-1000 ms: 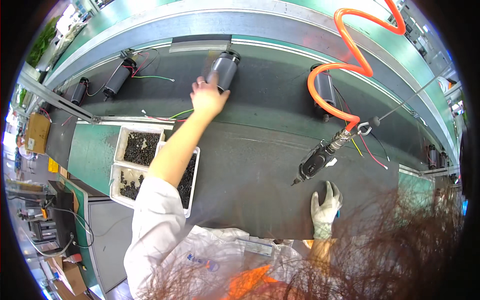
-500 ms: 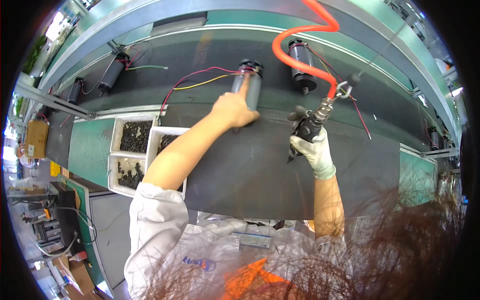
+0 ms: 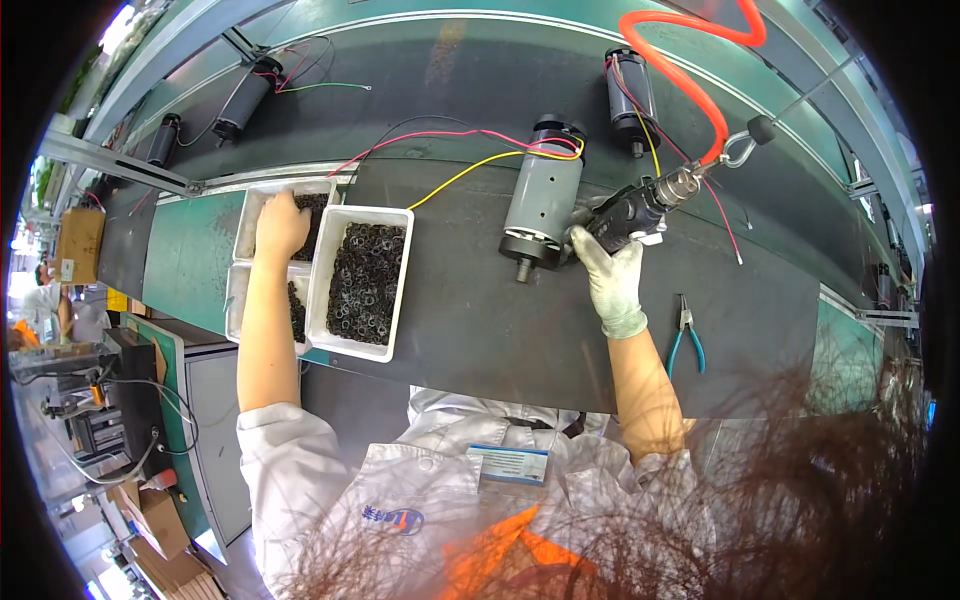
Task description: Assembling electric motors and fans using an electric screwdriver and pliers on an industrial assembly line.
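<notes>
My bare left hand (image 3: 283,228) reaches into the far left white bin (image 3: 245,215), over small black parts (image 3: 315,207). Its fingers are bent together, with the tips hidden among the parts. In my gloved right hand (image 3: 613,280) is a black air screwdriver (image 3: 630,220), hung from an orange coiled hose (image 3: 700,100). Just left of this tool, a grey cylindrical motor (image 3: 545,195) lies on the dark bench mat (image 3: 480,330), its shaft pointing towards me. Red and yellow wires (image 3: 450,180) trail left from the motor's far end.
A larger white bin (image 3: 400,290) holds black rings; another small bin (image 3: 236,300) stands beside it. Blue-handled pliers (image 3: 687,335) lie at the right. Beyond, other motors (image 3: 630,95) (image 3: 245,100) rest on the dark belt (image 3: 520,70). A metal frame post (image 3: 115,165) crosses the left side.
My left hand has left the motor and moved into the far left bin. The motor now lies closer to me. My right hand still holds the screwdriver, now beside the motor. The view has shifted.
</notes>
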`<state>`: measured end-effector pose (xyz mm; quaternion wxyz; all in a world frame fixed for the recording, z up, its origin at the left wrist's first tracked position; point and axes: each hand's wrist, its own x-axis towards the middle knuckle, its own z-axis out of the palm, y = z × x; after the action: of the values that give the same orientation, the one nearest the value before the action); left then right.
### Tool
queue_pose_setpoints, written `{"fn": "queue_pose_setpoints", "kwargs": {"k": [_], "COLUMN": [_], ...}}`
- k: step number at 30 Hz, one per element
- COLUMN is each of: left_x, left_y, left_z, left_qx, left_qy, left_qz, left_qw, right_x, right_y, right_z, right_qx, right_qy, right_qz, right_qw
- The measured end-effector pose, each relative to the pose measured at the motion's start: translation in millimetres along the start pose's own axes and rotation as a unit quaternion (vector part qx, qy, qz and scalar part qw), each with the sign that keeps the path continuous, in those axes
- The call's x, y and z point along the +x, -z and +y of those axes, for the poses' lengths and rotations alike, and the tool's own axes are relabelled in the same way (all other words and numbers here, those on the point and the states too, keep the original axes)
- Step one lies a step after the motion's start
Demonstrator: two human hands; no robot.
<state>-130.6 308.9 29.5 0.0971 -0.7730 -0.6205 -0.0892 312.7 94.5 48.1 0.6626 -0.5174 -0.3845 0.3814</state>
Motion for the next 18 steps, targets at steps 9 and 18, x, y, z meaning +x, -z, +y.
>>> {"fn": "queue_pose_setpoints", "kwargs": {"k": [9,18], "left_x": [4.5,-61.5], "left_y": [-1.5,73.5], "left_z": [-3.5,107.3], "left_qx": [-0.133,-0.538], "left_qy": [0.066,0.117], "left_qz": [-0.078,-0.052], "left_qw": [0.986,0.833], "right_x": [-19.1,-78.7], "right_y": [11.6,23.0], "right_z": [4.4,-44.7], "right_qx": [-0.028,0.045], "right_qy": [-0.012,-0.017], "right_qz": [0.057,0.089], "right_qw": [0.998,0.995]}}
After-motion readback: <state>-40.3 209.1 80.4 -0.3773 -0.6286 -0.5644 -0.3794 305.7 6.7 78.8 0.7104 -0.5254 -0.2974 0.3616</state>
